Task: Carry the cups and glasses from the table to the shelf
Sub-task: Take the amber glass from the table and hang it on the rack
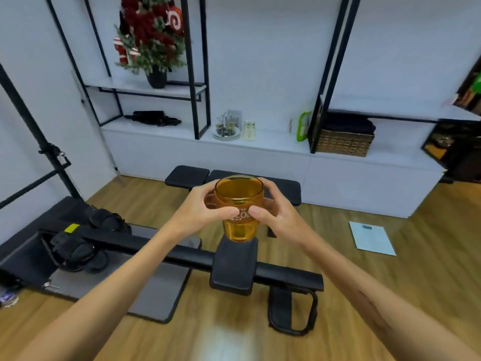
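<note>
An amber glass mug [239,204] with white lettering is held upright in mid-air at the centre of the head view. My left hand [203,208] wraps its left side, where a handle shows, and my right hand [276,212] wraps its right side; both thumbs press on the front. Ahead runs a long white shelf [273,144] along the wall. On it stand a tray of small glassware [227,127] and a pale cup [249,130]. No table is in view.
A black exercise bench [234,267] lies on the wooden floor right below the mug, with a grey mat [156,290] and black gear at left. Black pads [187,175] sit before the shelf. A wicker basket [343,143], a potted decoration [153,40], black metal frames and a scale [372,238] are around.
</note>
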